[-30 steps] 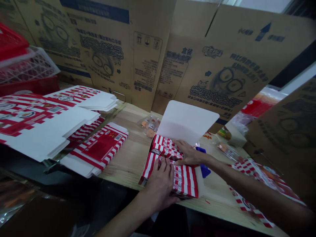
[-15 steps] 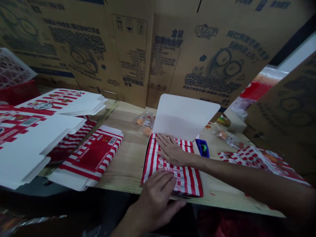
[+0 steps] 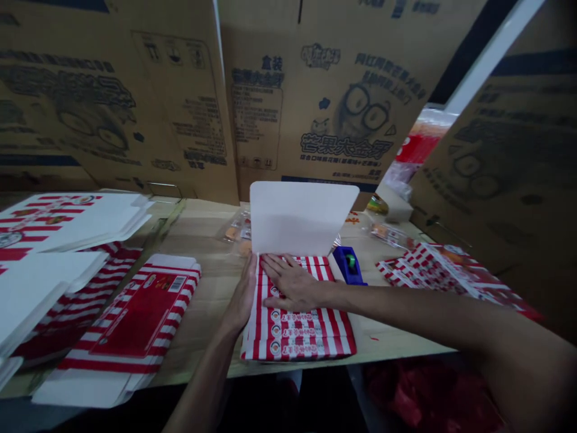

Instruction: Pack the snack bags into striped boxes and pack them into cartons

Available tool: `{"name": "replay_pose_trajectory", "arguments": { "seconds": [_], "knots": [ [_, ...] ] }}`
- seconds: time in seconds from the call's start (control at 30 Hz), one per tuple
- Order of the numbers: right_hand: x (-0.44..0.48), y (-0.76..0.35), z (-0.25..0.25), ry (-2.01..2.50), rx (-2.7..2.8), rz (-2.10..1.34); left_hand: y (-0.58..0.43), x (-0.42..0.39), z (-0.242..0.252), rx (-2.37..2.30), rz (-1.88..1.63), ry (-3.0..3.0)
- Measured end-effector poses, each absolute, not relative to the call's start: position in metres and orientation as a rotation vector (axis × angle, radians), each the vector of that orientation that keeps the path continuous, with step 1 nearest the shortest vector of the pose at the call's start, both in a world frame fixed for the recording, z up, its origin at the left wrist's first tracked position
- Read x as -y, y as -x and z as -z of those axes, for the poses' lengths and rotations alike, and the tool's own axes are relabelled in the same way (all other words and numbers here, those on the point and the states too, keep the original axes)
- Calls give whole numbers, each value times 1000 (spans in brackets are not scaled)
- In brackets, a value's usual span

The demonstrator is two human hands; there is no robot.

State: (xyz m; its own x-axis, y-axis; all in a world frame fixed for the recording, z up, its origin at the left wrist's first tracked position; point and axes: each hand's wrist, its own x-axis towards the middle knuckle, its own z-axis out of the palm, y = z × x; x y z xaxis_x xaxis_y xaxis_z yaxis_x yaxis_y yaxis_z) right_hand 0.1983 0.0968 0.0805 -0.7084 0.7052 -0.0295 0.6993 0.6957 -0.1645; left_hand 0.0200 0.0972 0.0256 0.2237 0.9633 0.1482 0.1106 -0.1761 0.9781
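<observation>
Both hands lie flat at the striped carton (image 3: 297, 331), gripping nothing.

From my seat, the carton lies in the middle of the table (image 3: 211, 282), its near end at the table's near edge and its white flap (image 3: 300, 216) standing up at the far end. I judge that an uneven press could slide it off that edge or crease the flap crooked, and the right forearm could knock the blue tape dispenser (image 3: 349, 264) just to the right. The right hand (image 3: 293, 285) rests palm down on the carton's far half, fingers (image 3: 274, 264) stretched out and slightly spread. The left hand (image 3: 243, 297) stands edge-on against the carton's left side, fingers straight and together.
</observation>
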Motion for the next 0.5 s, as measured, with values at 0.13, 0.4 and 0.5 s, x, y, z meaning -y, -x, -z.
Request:
{"name": "replay_pose_trajectory", "arguments": {
  "seconds": [0.13, 0.4, 0.5],
  "knots": [
    [-99, -199, -78, 1178, 2810, -239, -21, -93, -31, -1199, -931, -1731],
    [-72, -211, -94, 1516, 2658, -358, -19, -89, -41, -1361, -825, -1767],
    [-59, -223, -90, 1715, 2578, -355, -20, -85, -44, -1381, -815, -1753]
  ]
}}
